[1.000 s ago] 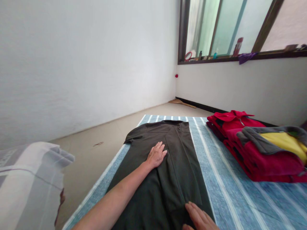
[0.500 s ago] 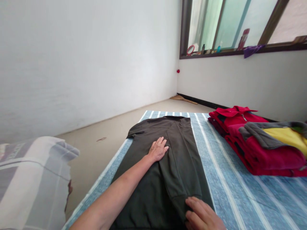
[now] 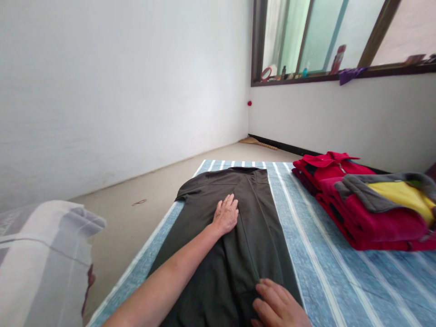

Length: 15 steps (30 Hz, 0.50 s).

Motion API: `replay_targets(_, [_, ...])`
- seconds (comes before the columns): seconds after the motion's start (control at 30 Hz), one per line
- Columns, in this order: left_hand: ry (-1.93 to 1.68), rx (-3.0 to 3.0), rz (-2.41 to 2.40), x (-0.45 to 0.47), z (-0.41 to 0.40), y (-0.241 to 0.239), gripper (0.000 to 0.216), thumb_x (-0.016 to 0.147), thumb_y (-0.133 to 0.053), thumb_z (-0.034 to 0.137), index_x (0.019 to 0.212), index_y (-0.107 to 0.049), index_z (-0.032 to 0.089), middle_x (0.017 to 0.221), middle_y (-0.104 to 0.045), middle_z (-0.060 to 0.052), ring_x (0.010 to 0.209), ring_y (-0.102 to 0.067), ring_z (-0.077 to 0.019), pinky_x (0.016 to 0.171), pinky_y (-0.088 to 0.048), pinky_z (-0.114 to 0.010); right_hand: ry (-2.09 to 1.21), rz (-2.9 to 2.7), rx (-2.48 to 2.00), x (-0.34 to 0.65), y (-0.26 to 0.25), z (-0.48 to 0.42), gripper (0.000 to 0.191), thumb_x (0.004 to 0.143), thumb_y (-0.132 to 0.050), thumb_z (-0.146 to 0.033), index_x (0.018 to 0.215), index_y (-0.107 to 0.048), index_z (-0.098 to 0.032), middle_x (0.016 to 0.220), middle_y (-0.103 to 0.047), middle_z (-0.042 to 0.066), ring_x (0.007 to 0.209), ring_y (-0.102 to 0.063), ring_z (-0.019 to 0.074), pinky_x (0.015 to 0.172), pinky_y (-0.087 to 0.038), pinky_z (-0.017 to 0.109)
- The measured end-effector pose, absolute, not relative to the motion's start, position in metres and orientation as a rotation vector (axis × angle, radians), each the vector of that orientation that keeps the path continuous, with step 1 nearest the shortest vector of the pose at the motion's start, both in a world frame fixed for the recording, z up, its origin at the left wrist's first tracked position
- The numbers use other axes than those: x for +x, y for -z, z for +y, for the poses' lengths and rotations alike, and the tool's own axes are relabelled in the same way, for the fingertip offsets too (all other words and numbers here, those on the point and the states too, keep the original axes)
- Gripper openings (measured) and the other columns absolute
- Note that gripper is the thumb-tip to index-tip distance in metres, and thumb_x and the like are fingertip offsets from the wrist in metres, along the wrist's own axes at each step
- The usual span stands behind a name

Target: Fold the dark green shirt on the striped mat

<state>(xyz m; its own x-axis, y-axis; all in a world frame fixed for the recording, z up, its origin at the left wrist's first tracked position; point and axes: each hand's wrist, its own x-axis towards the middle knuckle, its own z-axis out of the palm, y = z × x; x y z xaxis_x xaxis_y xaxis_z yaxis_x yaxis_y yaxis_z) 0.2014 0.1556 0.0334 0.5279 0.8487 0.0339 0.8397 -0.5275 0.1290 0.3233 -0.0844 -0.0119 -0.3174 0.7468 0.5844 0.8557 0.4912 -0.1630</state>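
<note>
A dark olive shirt (image 3: 204,190) lies flat on a blue striped mat (image 3: 316,254), its right side folded in over the middle. My left hand (image 3: 225,213) rests palm down on the shirt's chest, fingers spread. My right hand (image 3: 277,306) presses on the folded-over sleeve near the lower edge of the view, fingers flat on the cloth. Neither hand grips anything.
A stack of folded red garments (image 3: 361,213) with a grey and yellow one on top (image 3: 395,193) sits on the mat at right. A pale striped pillow (image 3: 44,259) lies at left. Bare floor (image 3: 143,200) and white walls surround; small items line the windowsill (image 3: 306,77).
My right hand has slid a little left along the folded sleeve. My left hand stays flat on the shirt. The view has shifted slightly.
</note>
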Motion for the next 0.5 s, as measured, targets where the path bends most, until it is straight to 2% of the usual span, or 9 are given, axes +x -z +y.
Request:
replay_targets(0.07, [-0.144, 2.642, 1.463, 0.211, 0.148, -0.033, 0.047, 0.093, -0.032, 0.035, 0.136, -0.039, 0.017, 0.152, -0.023, -0.010, 0.140, -0.016, -0.0198, 0.113, -0.018, -0.041, 0.240, -2.125, -1.363, 0.324, 0.006, -0.074, 0.022, 0.084, -0.057, -0.033, 0.103, -0.064, -0.025, 0.112, -0.067, 0.006, 0.104, -0.062, 0.0241, 0.085, -0.052, 0.032])
replay_targets(0.17, [-0.102, 2.613, 1.417, 0.218, 0.138, -0.026, 0.057, 0.092, -0.028, 0.050, 0.139, -0.036, 0.018, 0.152, -0.023, -0.011, 0.140, -0.016, -0.0226, 0.112, -0.019, -0.045, 0.193, -2.070, -1.601, 0.323, 0.010, -0.064, 0.053, 0.077, -0.063, -0.038, 0.126, -0.054, -0.019, 0.132, -0.052, 0.015, 0.122, -0.048, 0.0342, 0.093, -0.047, 0.046])
replay_targets(0.23, [-0.082, 2.609, 1.378, 0.219, 0.135, -0.020, 0.063, 0.091, -0.025, 0.057, 0.141, -0.033, 0.019, 0.153, -0.022, -0.010, 0.141, -0.014, -0.0231, 0.113, -0.015, -0.047, 0.153, -2.063, -1.703, 0.321, 0.018, -0.064, 0.070, 0.073, -0.066, -0.045, 0.132, -0.047, -0.013, 0.137, -0.045, 0.020, 0.126, -0.040, 0.0386, 0.095, -0.043, 0.052])
replay_targets(0.37, [-0.068, 2.607, 1.334, 0.216, 0.137, -0.011, 0.069, 0.090, -0.022, 0.060, 0.143, -0.029, 0.017, 0.154, -0.016, -0.010, 0.142, -0.009, -0.0229, 0.114, -0.009, -0.047, 0.077, -2.046, -1.771, 0.321, 0.031, -0.069, 0.071, 0.076, -0.061, -0.050, 0.135, -0.045, -0.012, 0.141, -0.039, 0.019, 0.130, -0.035, 0.0379, 0.099, -0.038, 0.055])
replay_targets(0.5, [-0.060, 2.588, 1.345, 0.218, 0.134, -0.017, 0.068, 0.091, -0.022, 0.059, 0.143, -0.030, 0.016, 0.154, -0.016, -0.011, 0.142, -0.009, -0.0234, 0.114, -0.010, -0.048, 0.079, -2.040, -1.781, 0.323, 0.023, -0.071, 0.072, 0.076, -0.060, -0.054, 0.135, -0.046, -0.014, 0.143, -0.037, 0.019, 0.130, -0.034, 0.0379, 0.101, -0.035, 0.054])
